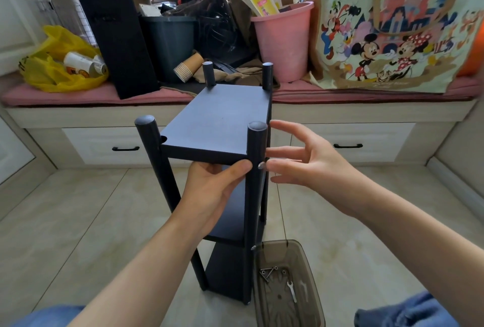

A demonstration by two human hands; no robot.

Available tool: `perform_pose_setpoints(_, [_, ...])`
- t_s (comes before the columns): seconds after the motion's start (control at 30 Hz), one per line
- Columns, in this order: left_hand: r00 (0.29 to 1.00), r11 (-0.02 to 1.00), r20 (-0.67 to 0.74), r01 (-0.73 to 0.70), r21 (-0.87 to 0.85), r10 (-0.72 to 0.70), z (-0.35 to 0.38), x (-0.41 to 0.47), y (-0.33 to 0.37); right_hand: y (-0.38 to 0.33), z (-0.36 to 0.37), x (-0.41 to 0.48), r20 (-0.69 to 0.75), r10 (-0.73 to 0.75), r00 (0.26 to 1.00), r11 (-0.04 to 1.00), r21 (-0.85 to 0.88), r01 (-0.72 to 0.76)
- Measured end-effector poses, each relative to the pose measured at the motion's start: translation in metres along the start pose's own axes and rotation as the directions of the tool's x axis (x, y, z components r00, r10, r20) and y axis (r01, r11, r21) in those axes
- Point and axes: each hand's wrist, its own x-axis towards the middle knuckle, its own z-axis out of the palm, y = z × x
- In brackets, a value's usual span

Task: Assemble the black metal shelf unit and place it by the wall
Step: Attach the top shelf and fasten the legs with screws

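Left hand (214, 185) clamps shelf unit (222, 117), centre frame; right hand (309, 161) spread beside screw (261, 165). Screw could drop if post shifts.

Matt black metal shelf unit (220, 120) (smooth), translucent smoky plastic tray (309, 274), glossy floor tiles (78, 209).

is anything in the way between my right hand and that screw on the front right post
Nothing visible. The right hand is open, its fingertips right beside the screw on the post, with nothing between them. The left hand holds the shelf from the other side of that post, clear of the screw.
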Motion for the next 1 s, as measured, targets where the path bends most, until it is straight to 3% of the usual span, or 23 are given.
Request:
perform_pose_setpoints(0.17, [1.0,1.0,-0.021,0.009,0.004,-0.009,0.0,0.001,-0.001,0.013,-0.013,-0.002,-0.021,0.062,0.998,0.997,-0.045,-0.063])
perform_pose_setpoints(0.27, [1.0,1.0,-0.028,-0.001,-0.017,0.001,0.001,0.001,-0.001,0.043,-0.015,0.003,-0.007,0.195,0.981,0.976,-0.095,-0.195])
perform_pose_setpoints(0.43, [0.999,1.0,0.029,-0.025,-0.017,0.026,0.002,-0.001,0.0,0.13,-0.003,0.011,0.159,0.5,0.851,0.813,-0.423,-0.399])
perform_pose_setpoints(0.6, [0.998,1.0,0.061,-0.03,-0.005,0.03,0.002,-0.001,0.0,0.213,0.01,0.027,0.147,0.676,0.722,0.653,-0.573,-0.495])
perform_pose_setpoints(0.83, [0.999,0.999,0.043,-0.028,0.021,0.027,0.001,-0.001,-0.001,0.338,0.042,0.02,-0.01,0.718,0.696,0.472,-0.727,-0.498])
perform_pose_setpoints(1.0, [0.998,0.999,0.047,-0.035,0.004,0.035,0.001,0.0,-0.001,0.395,0.059,0.004,-0.039,0.712,0.701,0.468,-0.718,-0.515])
